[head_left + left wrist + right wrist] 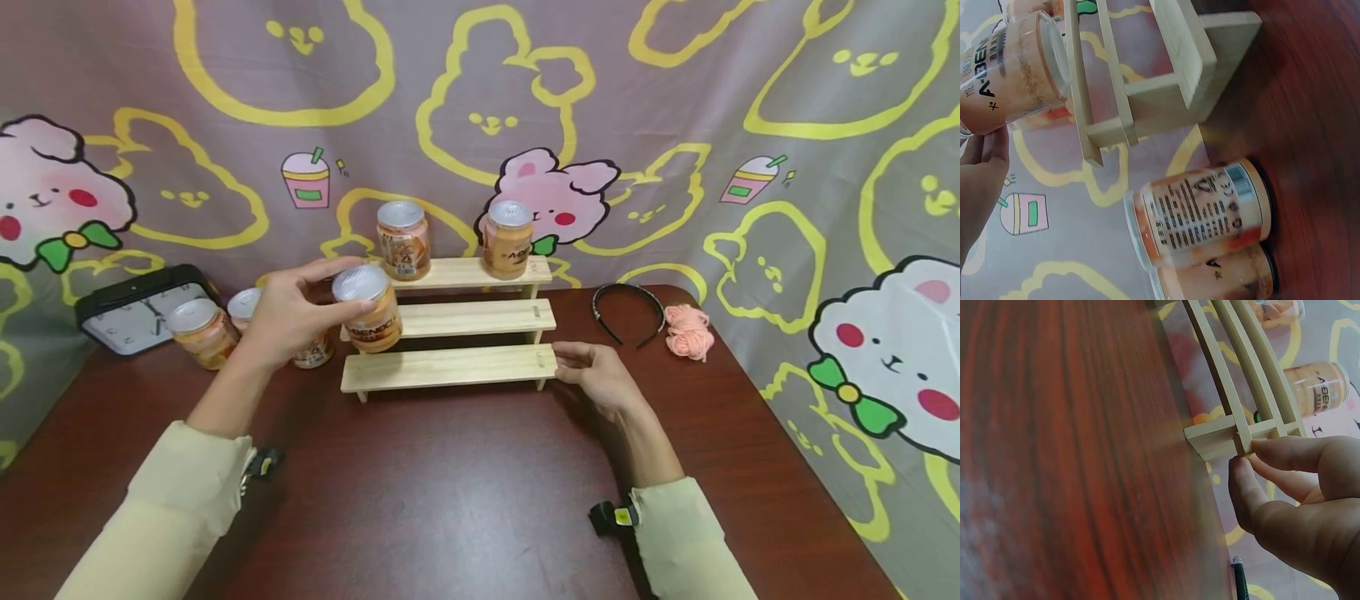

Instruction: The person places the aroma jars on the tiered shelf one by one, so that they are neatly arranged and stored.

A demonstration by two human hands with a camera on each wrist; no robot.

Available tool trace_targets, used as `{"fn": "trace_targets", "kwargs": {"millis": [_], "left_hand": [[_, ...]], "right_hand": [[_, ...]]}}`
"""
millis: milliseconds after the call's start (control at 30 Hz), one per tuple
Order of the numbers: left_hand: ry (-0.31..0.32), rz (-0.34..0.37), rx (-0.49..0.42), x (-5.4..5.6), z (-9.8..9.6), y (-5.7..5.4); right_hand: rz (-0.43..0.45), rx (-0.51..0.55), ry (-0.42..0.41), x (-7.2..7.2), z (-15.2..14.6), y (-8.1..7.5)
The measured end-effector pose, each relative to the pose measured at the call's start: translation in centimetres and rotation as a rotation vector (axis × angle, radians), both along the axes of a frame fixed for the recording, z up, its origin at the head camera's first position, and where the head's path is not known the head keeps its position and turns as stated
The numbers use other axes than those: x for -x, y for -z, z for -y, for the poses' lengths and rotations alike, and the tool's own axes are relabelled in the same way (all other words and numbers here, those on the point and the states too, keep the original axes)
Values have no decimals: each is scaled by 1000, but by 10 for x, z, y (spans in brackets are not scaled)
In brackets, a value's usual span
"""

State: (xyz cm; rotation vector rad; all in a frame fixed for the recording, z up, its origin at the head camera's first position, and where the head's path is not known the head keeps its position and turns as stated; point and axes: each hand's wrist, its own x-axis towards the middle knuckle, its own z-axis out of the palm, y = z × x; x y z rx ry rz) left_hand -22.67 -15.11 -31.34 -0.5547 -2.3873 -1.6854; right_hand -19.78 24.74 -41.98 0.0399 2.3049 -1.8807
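Observation:
My left hand (285,312) grips a clear-sided can (375,327) with a silver lid and peach-orange contents. It is held tilted and raised, in front of the left ends of the lower tiers of a pale wooden three-tier rack (450,367). In the left wrist view the held can (1013,72) shows dark lettering. My right hand (606,383) pinches the right end of the bottom shelf; thumb and fingertips meet the wood (1242,434) in the right wrist view. On the top tier stand two similar cans, one left (403,242) and one right (507,242).
Left of the rack, more cans (202,333) stand on the dark red table (450,500), partly hidden behind my left hand. A black-framed clock (127,321) leans at the back left. A dark headband (628,304) and pink yarn (688,332) lie right. Patterned cloth hangs behind.

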Motion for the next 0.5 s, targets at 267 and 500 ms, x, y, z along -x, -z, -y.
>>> {"fn": "trace_targets", "kwargs": {"millis": [267, 500], "left_hand": [[45, 17, -13, 6, -14, -5], [86, 9, -19, 8, -24, -7]], "right_hand": [[2, 12, 4, 0, 1, 0], [-11, 14, 0, 0, 0, 1]]}}
